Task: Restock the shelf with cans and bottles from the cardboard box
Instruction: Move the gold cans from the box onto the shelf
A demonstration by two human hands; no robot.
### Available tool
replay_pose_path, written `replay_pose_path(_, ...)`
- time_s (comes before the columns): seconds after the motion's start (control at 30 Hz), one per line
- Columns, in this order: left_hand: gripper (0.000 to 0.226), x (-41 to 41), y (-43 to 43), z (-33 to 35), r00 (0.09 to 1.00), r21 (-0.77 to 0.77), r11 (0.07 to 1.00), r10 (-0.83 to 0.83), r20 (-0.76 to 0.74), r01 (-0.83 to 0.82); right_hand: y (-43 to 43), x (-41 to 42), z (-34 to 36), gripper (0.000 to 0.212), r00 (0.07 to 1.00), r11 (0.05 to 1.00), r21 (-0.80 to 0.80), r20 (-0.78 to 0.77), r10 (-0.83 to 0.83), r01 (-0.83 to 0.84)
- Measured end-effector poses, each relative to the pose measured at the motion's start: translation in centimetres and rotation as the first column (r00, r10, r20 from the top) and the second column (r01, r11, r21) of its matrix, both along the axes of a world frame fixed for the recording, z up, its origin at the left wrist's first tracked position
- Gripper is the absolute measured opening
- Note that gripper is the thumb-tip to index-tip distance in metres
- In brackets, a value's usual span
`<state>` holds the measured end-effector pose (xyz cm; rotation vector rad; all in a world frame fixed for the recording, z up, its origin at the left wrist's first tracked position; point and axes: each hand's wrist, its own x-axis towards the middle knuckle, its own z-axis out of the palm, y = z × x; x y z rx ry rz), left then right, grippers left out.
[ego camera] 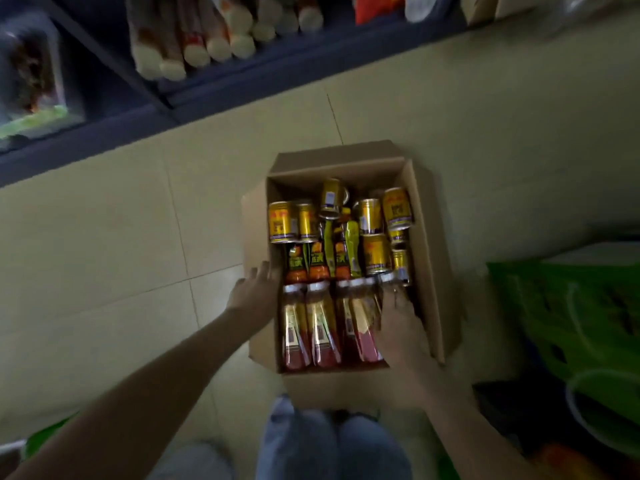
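Note:
An open cardboard box (429, 265) sits on the tiled floor in front of my knees. Several yellow cans (282, 221) lie at its far end, orange-labelled bottles (317, 263) in the middle, and red bottles with white caps (323, 327) at the near end. My left hand (251, 289) rests with straight fingers against the box's left wall. My right hand (398, 327) reaches inside the box at the right-most red bottle (362, 327); motion blur hides whether its fingers curl round it. The dark shelf (242, 88) stands beyond the box.
The shelf holds rows of white-capped bottles (207, 39) and a clear packet (31, 74) at the left. Green bags (571, 313) and a round container (602, 410) crowd the floor at the right. Pale floor tiles (104, 254) stretch left of the box.

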<state>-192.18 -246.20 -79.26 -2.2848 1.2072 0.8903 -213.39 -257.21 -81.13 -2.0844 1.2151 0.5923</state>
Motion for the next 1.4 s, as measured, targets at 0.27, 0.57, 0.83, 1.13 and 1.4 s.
replay_pose_path(0.27,0.098,7.6,-6.0,-13.6,0.937,-0.051,0.958,-0.265,0.226,0.283,-1.0,3.9,-7.0,0.077,0.989,0.985,-0.091,0.0,0.146,-0.145)
replay_pose_path(0.57,0.089,8.7,-9.6,-13.4,0.956,-0.055,0.96,-0.266,0.128,0.274,0.9,4.1,-6.4,0.066,0.987,0.996,0.04,0.14,0.077,-0.083)
replay_pose_path(0.83,0.094,-4.6,-5.4,10.9,0.844,-0.439,0.896,-0.289,-0.452,0.071,-1.1,1.8,13.0,0.059,0.477,0.405,0.776,0.155,-0.865,0.483)
replay_pose_path(1.13,0.095,-12.5,-7.6,39.0,0.642,-0.712,0.701,-0.564,-0.519,0.04,0.6,-7.0,39.8,0.061,0.056,0.36,0.829,0.373,-0.926,0.428)
replay_pose_path(1.4,0.103,-23.5,-2.7,55.9,0.33,-0.472,0.88,-0.46,-0.824,0.05,11.0,-19.0,56.5,0.089,-0.171,0.443,0.792,0.548,-0.819,0.419)
